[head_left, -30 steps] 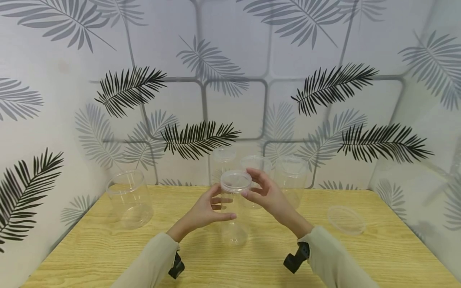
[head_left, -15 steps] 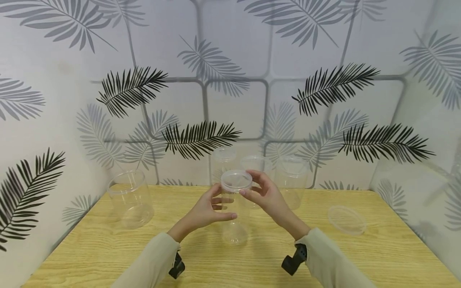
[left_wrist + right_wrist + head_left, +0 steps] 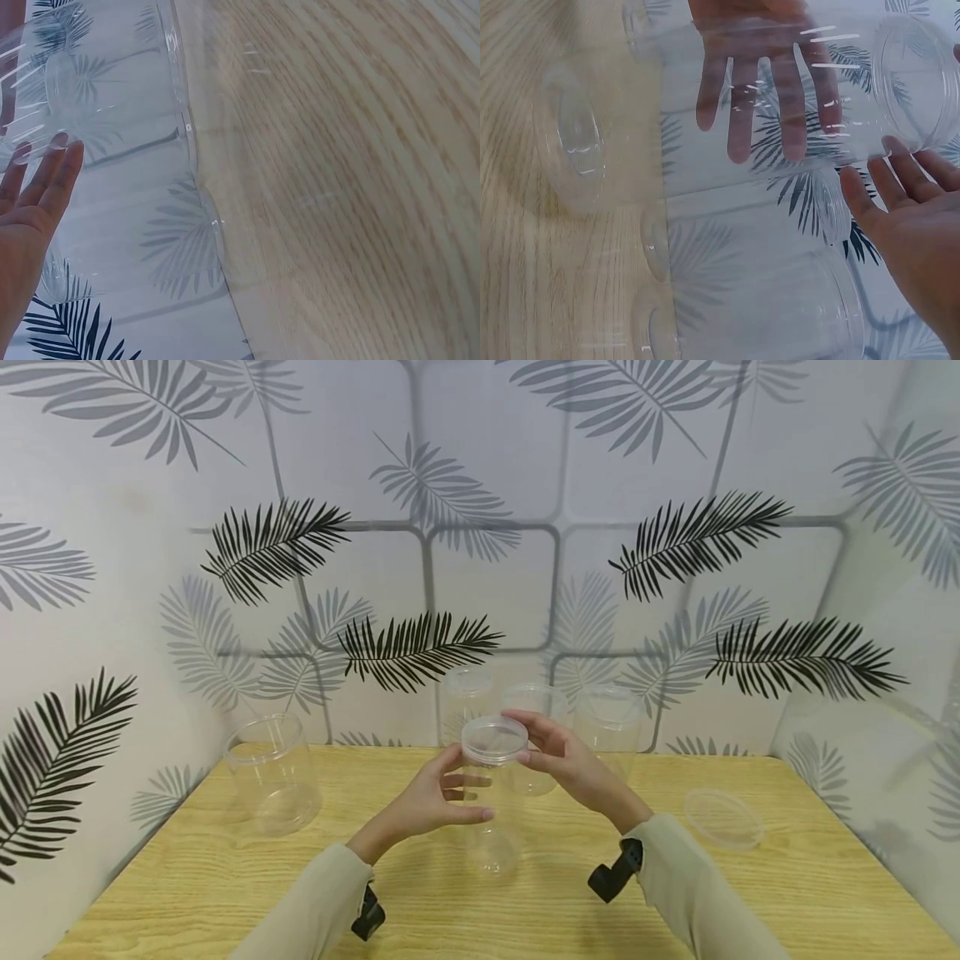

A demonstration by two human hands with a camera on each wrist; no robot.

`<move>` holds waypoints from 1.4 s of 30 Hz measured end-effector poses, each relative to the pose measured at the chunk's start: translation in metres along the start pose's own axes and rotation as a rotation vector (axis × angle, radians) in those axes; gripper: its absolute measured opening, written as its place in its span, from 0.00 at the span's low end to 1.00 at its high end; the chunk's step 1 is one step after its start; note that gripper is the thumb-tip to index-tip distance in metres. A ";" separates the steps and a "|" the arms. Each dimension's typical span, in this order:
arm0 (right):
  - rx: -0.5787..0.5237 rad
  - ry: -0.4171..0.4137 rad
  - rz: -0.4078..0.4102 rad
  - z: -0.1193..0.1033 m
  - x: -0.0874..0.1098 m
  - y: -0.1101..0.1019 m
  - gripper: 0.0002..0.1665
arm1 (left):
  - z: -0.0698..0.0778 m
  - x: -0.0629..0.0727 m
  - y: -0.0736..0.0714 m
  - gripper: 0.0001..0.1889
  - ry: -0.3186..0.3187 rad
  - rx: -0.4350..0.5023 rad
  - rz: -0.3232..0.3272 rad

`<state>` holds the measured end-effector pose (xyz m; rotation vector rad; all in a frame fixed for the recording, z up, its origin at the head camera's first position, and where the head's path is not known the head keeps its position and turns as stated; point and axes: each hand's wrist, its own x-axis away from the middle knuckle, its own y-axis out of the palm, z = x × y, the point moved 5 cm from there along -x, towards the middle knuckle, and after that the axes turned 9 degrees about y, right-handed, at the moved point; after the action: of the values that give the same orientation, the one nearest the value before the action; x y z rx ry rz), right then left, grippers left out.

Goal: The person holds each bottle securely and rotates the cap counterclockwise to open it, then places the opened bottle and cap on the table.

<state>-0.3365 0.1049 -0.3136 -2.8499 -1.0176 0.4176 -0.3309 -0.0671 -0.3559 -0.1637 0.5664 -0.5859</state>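
A tall clear plastic jar (image 3: 495,847) stands upright at the middle of the table in the head view, with a round clear lid (image 3: 494,739) on its mouth. My left hand (image 3: 423,797) grips the jar's body from the left, fingers behind it and thumb across the front. Those fingers (image 3: 784,112) show through the clear wall in the right wrist view. On the other side, my right hand (image 3: 573,764) pinches the lid's rim, thumb in front and fingers at the far edge. In the left wrist view the jar (image 3: 97,67) appears at the upper left.
A wide clear jar without a lid (image 3: 273,777) stands at the left. Behind my hands, near the wall, are several more clear jars, including a slim one (image 3: 467,685) and a wide one (image 3: 609,714). A loose clear lid (image 3: 723,818) lies on the table (image 3: 780,893) at right.
My right hand first draws slightly nearer, then turns back and outward at the lid's rim. The jar shifts very slightly to the right; my left hand keeps its grip.
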 end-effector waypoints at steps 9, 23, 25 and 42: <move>0.050 -0.033 0.239 -0.004 0.008 0.012 0.39 | 0.019 0.003 0.000 0.41 -0.027 -0.022 0.030; 0.028 -0.006 0.355 0.004 0.006 0.019 0.35 | 0.022 0.002 0.003 0.42 -0.030 -0.030 0.029; 0.028 -0.017 0.338 0.004 0.006 0.017 0.35 | 0.022 0.002 0.003 0.41 -0.025 -0.026 0.025; -0.100 -0.054 -0.003 0.004 -0.002 0.008 0.36 | 0.002 0.002 0.002 0.42 0.001 0.020 -0.060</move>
<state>-0.3340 0.0977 -0.3187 -2.9402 -1.0813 0.4586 -0.3275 -0.0668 -0.3553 -0.1622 0.5575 -0.6495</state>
